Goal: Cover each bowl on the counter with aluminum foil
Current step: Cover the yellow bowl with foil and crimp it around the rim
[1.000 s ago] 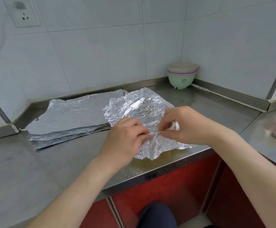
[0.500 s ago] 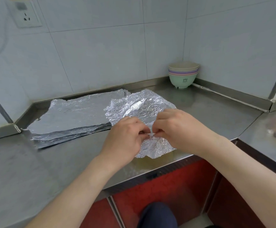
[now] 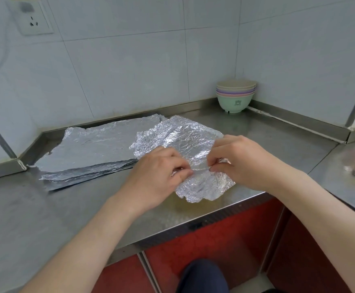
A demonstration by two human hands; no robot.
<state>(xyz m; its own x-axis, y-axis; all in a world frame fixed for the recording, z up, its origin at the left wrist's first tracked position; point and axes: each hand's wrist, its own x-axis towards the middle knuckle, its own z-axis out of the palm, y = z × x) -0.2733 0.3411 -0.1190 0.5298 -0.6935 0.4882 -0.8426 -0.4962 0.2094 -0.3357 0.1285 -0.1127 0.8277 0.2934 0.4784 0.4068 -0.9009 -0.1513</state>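
A crinkled sheet of aluminum foil (image 3: 185, 140) is draped over something near the counter's front edge; what lies under it is hidden. My left hand (image 3: 157, 176) and my right hand (image 3: 242, 161) both pinch the foil's near side, fingertips almost touching. A stack of several bowls (image 3: 234, 96), green at the bottom, stands in the back corner, uncovered and well beyond both hands. A pile of flat foil sheets (image 3: 92, 153) lies to the left of the draped sheet.
The steel counter (image 3: 45, 212) has a raised back lip along the tiled walls. A wall socket (image 3: 32, 20) is at the upper left. Red cabinet fronts (image 3: 214, 235) sit below the counter edge. A second counter section (image 3: 349, 166) adjoins at the right.
My right hand drew in towards my left, then shifted slightly right while still pinching the foil's near edge. The foil's near flap now hangs lower at the counter's front.
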